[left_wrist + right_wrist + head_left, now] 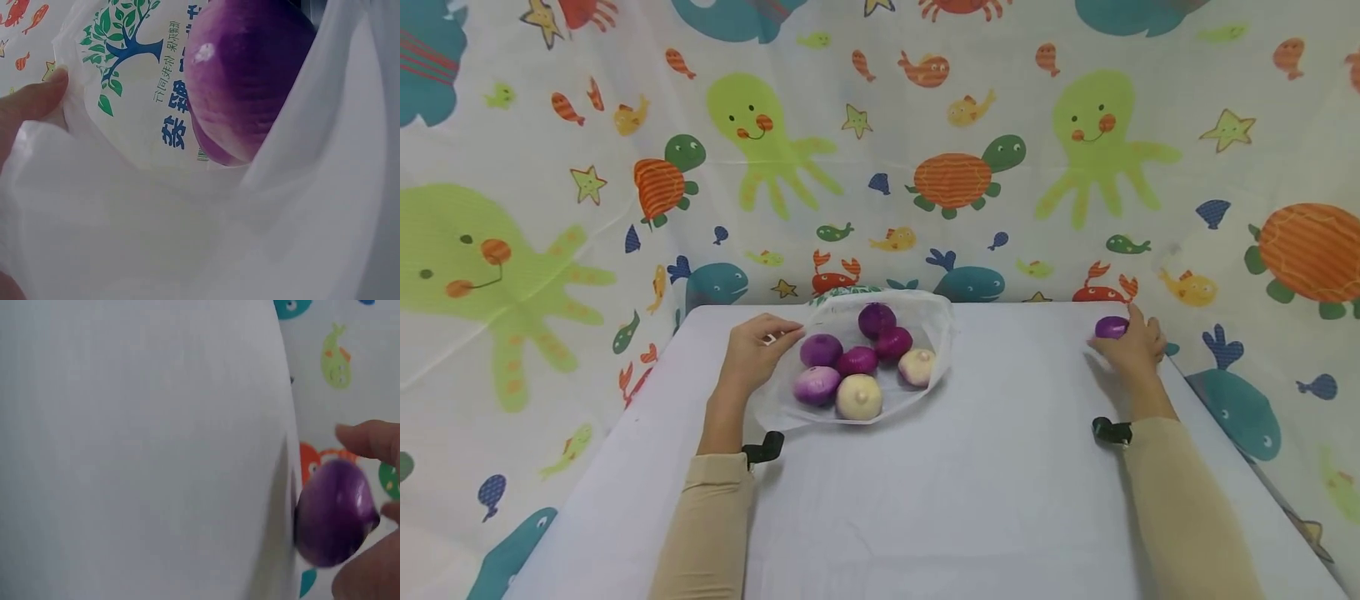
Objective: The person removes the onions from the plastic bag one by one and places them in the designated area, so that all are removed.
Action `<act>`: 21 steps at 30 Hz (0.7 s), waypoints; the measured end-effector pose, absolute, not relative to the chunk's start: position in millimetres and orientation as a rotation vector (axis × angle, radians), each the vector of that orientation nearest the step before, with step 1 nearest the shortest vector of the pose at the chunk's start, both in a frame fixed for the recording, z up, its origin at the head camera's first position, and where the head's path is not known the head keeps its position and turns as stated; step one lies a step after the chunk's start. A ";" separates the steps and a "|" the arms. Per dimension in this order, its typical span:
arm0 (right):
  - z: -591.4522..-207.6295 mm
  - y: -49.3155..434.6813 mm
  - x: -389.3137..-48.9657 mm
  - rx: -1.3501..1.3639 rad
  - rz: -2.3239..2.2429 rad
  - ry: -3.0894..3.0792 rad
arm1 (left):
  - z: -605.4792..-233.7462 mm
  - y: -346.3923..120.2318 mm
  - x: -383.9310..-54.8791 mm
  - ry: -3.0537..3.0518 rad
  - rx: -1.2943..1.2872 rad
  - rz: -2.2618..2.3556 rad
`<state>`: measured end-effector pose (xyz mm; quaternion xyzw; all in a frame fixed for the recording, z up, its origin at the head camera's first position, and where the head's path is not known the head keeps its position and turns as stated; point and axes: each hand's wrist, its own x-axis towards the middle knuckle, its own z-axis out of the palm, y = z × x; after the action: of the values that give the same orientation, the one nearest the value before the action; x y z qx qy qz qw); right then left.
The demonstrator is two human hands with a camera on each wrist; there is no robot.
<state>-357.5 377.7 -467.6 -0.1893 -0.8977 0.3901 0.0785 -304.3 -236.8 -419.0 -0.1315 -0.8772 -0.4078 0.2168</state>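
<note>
Onion (1109, 327): probably firm and slippery; best gripped round its widest part. Right hand (1129, 343): fingers apart around it. Left hand (754, 348): pinching bag (893, 400).

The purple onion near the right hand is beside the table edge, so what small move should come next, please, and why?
I would probably close the right hand gently around the purple onion: the right wrist view shows its fingers spread, apparently not gripping, and the table edge is close.
</note>
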 end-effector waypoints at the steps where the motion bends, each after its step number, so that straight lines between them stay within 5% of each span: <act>1: -465.1 372.0 -357.8 -0.575 1.155 -2.667 | -418.2 -236.1 -303.9 -2.430 -0.358 -1.139; 7: -442.4 314.4 -358.0 -0.427 1.145 -2.413 | -413.3 -231.9 -300.4 -2.458 -0.318 -1.166; 21: -401.8 165.0 -327.2 0.571 1.286 -2.215 | -413.3 -232.4 -299.5 -2.449 -0.327 -1.165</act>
<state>-327.2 165.0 -401.8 0.2102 -0.8159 0.4739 0.2560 -299.5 -232.4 -413.3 -0.1172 -0.8778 -0.4176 0.2034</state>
